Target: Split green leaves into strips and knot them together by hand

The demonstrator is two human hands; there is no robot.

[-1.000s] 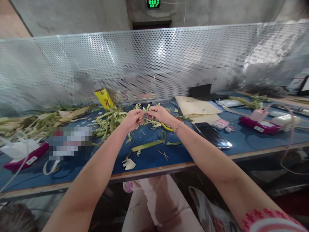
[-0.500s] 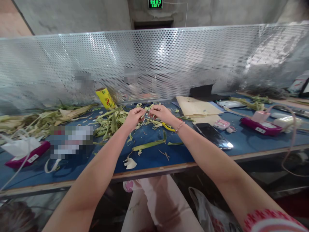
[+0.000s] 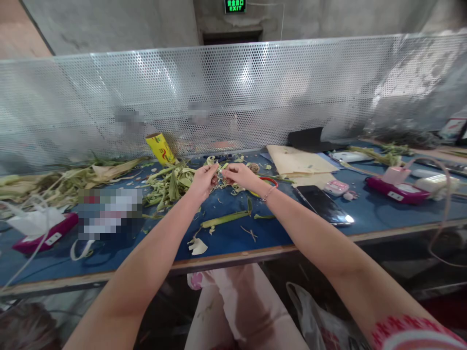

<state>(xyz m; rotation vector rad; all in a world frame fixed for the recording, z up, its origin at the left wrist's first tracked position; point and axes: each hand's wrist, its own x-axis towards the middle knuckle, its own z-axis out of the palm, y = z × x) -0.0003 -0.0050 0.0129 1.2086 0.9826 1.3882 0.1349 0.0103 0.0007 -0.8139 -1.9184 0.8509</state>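
My left hand [image 3: 205, 182] and my right hand [image 3: 239, 176] meet fingertip to fingertip above the middle of the blue-topped table. Each has thumb and fingers pinched together. Something small and pale shows between them, too small to name. Left of my left hand lies a heap of curled pale-green leaf strips [image 3: 171, 188]. Under my right wrist, a red and yellow curved handle [image 3: 270, 181] is partly covered; the rest of that tool is hidden. Nearer the table edge are a green leaf piece [image 3: 226, 219] and a torn white scrap [image 3: 198, 246].
A yellow carton [image 3: 160, 148] leans near the perforated metal screen [image 3: 233, 92]. Dried leaves [image 3: 73, 179] spread left. To the right are brown paper [image 3: 295, 161], a dark phone [image 3: 324, 205], a pink case [image 3: 336, 187] and a magenta power strip [image 3: 397, 190]. Another magenta strip [image 3: 47, 239] sits left.
Both hands have shifted slightly, and my right fingers have closed in tighter beside the left ones. More of the red handle shows beside my right wrist.
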